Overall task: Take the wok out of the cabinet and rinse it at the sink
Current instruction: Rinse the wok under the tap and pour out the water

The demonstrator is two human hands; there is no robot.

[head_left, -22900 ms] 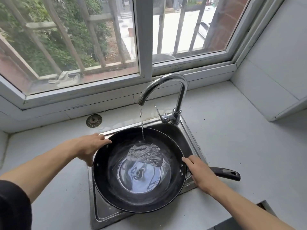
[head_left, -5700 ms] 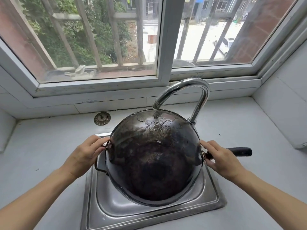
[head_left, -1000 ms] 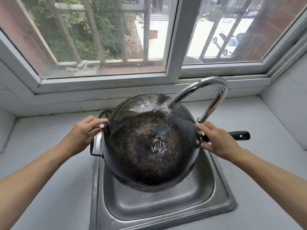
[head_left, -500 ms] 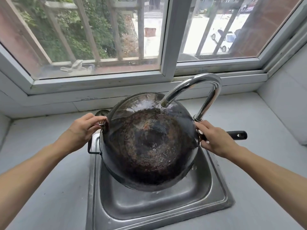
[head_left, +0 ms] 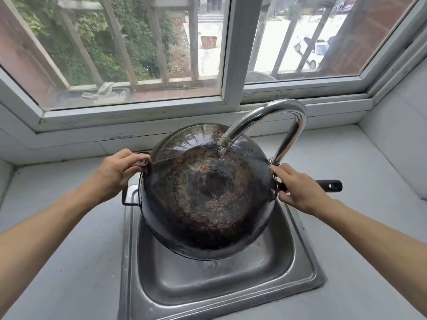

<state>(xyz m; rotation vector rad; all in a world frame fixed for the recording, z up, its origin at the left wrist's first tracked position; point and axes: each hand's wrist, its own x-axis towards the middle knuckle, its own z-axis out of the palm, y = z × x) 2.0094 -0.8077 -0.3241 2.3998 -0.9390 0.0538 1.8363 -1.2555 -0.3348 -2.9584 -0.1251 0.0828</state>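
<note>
1. Left hand [head_left: 115, 174]: reaches in from the lower left with a bare forearm, wrist nearly straight; the fingers curl closed over the wok's rim just above the loop handle [head_left: 129, 195], the thumb on the near side.
2. Right hand [head_left: 298, 192]: reaches in from the lower right, forearm bare; the fingers wrap shut around the root of the long black handle [head_left: 330, 185], where it joins the wok's body. The free end of that handle juts to the right over the desk [head_left: 69, 262].
3. Wok [head_left: 208, 197]: held between both hands, turned bottom-up and tilted so that its dark, mottled underside with concentric rings faces the camera. It hangs above the sink [head_left: 221, 287], its lower edge over the basin; whether it touches the basin cannot be told.
4. Faucet [head_left: 277, 116]: a chrome gooseneck rising behind the right hand and arching leftward; its spout ends just above the upper part of the wok's underside.
5. Water [head_left: 221, 154]: a thin stream falls from the spout onto the wok's underside, which shines wet.
6. Sink: a square steel basin set into the pale desk.
7. Window [head_left: 228, 54]: a white-framed pane with bars stands behind the faucet; greenery and a white car [head_left: 312, 50] show outside.
</note>
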